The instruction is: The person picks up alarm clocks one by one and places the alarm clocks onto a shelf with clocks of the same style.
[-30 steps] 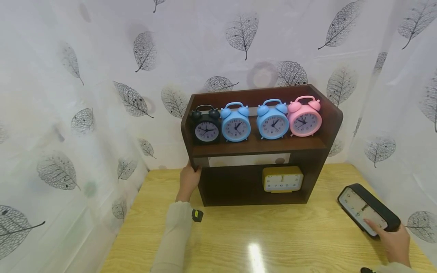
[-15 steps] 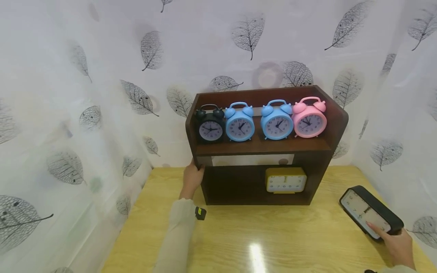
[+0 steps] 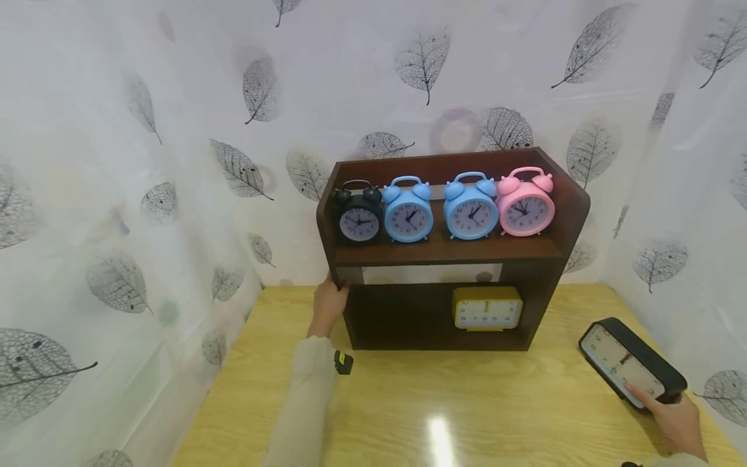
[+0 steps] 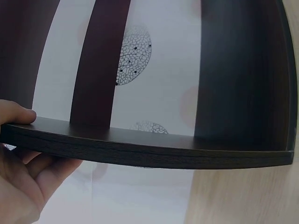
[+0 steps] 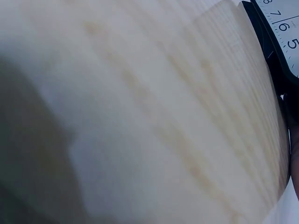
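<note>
My left hand [image 3: 329, 303] grips the left side panel of a dark brown two-tier shelf [image 3: 443, 255]. In the left wrist view the thumb lies on the inner face of the panel [image 4: 154, 156] and the fingers curl behind its outer face. At the right of the table, my right hand [image 3: 677, 418] holds a black rectangular clock [image 3: 633, 360] by its near end, thumb on the white dial. That clock is tilted, and only its edge [image 5: 275, 51] shows in the right wrist view.
On the upper shelf stand a black twin-bell alarm clock [image 3: 358, 220], two blue ones [image 3: 408, 217] and a pink one [image 3: 526, 211]. A yellow rectangular clock [image 3: 487, 310] sits lower right. The wooden table [image 3: 467, 402] meets leaf-patterned curtains [image 3: 175, 227] behind and beside it.
The head view has shifted slightly. Both hands keep their holds on the shelf and the black clock, with no clear movement of either thing.
</note>
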{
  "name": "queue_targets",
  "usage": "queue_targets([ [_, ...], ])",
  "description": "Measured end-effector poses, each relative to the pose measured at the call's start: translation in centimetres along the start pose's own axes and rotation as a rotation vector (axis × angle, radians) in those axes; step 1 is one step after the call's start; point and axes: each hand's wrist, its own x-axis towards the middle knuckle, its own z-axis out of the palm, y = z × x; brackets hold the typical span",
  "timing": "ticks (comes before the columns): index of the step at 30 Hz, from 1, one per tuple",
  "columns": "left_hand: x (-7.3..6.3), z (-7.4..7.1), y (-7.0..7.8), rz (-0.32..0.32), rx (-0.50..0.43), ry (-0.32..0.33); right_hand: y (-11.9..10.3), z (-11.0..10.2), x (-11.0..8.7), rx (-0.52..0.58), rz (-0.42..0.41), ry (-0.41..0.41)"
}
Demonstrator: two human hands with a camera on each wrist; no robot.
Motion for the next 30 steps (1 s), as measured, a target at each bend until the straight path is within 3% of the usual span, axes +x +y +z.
queue_targets([
  [9, 0.0, 0.1, -0.3, 0.004, -0.001, -0.006, 0.0, 0.3, -0.6, -0.041, 0.007, 0.011],
  [17, 0.1, -0.1, -0.1, 0.005, -0.02, -0.007, -0.7, 0.6, -1.0, 0.032, -0.042, 0.079],
  [24, 0.3, -0.2, -0.2, 0.01, -0.012, -0.005, -1.0, 0.8, -0.8, 0.017, -0.066, 0.178],
  [30, 0.0, 0.1, 0.0, 0.009, -0.004, -0.014, -0.4, 1.0, -0.5, 0.091, -0.057, 0.167],
])
